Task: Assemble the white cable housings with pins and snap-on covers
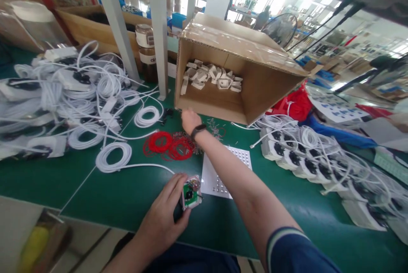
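Note:
Near the front edge of the green table, my left hand [164, 211] is closed around the sides of a small white housing with a green circuit board [190, 196] facing up. A white cable runs from this housing to a coil [114, 157] on the left. My right hand [190, 120], with a dark wristband, reaches out to the front left corner of the cardboard box [216, 105]. Its fingers are curled, their tips low at the tabletop, and what they hold, if anything, is hidden. Small black parts [168, 112] lie just left of it. Red ring-like loops [161, 141] and scattered screws lie nearer me.
White plastic pieces [223, 79] lie inside the box. A white sheet with rows of small round metallic pieces [218, 183] is under my right forearm. Cabled white units pile up at left [76, 81] and stand in a row at right [306, 166]. Metal posts [159, 30] rise behind.

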A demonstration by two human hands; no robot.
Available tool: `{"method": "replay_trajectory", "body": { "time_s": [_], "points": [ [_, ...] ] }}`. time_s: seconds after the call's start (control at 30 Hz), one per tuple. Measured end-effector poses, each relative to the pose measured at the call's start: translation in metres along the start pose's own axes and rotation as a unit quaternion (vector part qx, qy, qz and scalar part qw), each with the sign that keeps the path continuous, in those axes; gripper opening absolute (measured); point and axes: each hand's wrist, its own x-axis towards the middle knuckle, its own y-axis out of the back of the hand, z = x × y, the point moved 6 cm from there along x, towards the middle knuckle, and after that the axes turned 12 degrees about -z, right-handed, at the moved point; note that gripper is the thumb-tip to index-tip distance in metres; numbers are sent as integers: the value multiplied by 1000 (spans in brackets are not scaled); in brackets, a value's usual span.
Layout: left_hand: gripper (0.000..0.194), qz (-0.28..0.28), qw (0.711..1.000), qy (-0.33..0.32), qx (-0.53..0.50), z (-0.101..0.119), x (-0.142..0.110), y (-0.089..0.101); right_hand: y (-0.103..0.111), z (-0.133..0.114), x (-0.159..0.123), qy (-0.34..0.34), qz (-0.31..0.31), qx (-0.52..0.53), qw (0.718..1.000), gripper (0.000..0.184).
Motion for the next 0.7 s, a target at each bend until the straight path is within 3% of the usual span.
{"method": "replay_trajectory", "body": {
  "time_s": [0.1, 0.2, 0.3, 0.4, 0.47, 0.53, 0.63, 0.7],
  "points": [
    [70, -30, 999, 14, -27, -4, 0, -5, 21, 10, -40, 25, 40, 58, 997, 22],
    [73, -35, 997, 29, -58, -7, 2, -8, 36, 24, -112, 105, 91, 225, 964, 16],
    [67, -15, 996, 41, -78, -7, 6, -9, 19, 40, -186, 95, 42, 383, 918, 15],
    [67, -3, 995, 61, -75, -7, 8, -11, -14, 43, -233, 73, -24, 457, 886, 12],
    [73, 4, 994, 79, -69, -9, 7, -12, -32, 40, -244, 63, -4, 464, 884, 13],
    [76, 4, 994, 89, -63, -11, 6, -13, -41, 33, -244, 86, 60, 434, 895, 18],
    [70, -4, 995, 78, -59, -11, 6, -14, -46, 16, -237, 159, 136, 338, 918, 15],
    [65, -4, 996, 67, -63, -10, 7, -13, -48, 10, -232, 178, 139, 272, 935, 17]
  ]
}}
